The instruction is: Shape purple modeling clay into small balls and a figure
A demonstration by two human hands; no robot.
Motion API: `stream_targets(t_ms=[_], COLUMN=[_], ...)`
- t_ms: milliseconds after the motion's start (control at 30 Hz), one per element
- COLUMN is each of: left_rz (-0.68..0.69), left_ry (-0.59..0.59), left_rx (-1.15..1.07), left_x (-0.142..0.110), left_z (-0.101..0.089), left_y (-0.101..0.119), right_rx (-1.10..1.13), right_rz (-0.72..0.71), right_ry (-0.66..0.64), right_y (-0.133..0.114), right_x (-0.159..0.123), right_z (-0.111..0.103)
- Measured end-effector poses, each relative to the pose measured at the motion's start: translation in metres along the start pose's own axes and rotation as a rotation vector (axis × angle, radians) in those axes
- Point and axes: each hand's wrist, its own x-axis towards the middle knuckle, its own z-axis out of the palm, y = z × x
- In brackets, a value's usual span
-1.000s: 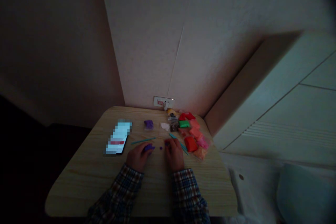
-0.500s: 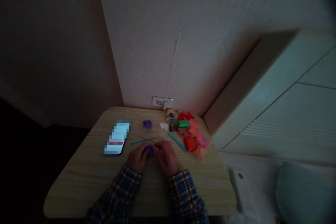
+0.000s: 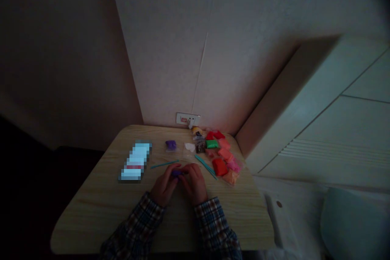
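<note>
Between my two hands is a small piece of purple modelling clay (image 3: 176,173), partly covered by fingers. My left hand (image 3: 163,187) grips it from the left, thumb and fingertips closed on it. From the other side my right hand (image 3: 195,183) pinches the same clay with bent fingers. Just beyond them lies a thin turquoise modelling tool (image 3: 164,164). A pair of turquoise tools (image 3: 206,166) rests right of my right hand. Further back sits a bag of purple clay (image 3: 171,145), with a bag of white clay (image 3: 189,147) beside it.
Bags of red (image 3: 219,167), green (image 3: 212,144), orange, pink and dark clay crowd the right side of the wooden table (image 3: 100,211). At the left lies a lit phone (image 3: 135,161), its screen blurred. A wall socket (image 3: 188,119) with a plug is behind the table.
My left fingers have shifted round the purple clay, which sits slightly further right and shows less. My right hand has barely moved. The bags and tools lie as before.
</note>
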Motion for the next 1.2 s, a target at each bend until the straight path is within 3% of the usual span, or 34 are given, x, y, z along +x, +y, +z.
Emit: stream_targets(t_ms=[300,667,1200], left_rz=[-0.075,0.043,-0.108], left_ry=[0.023,0.073,0.04], left_rx=[0.058,0.01,-0.004], left_x=[0.005,0.008,0.001], left_z=[-0.004,-0.003,0.001], left_y=[0.0,-0.003,-0.014], right_rx=[0.035,0.02,-0.022], right_rz=[-0.032,-0.024,0.017], right_ry=[-0.026,0.028,0.018], right_y=[-0.001,0.003,0.008], right_x=[-0.003,-0.002,-0.004], right_z=[0.003,0.002,0.004])
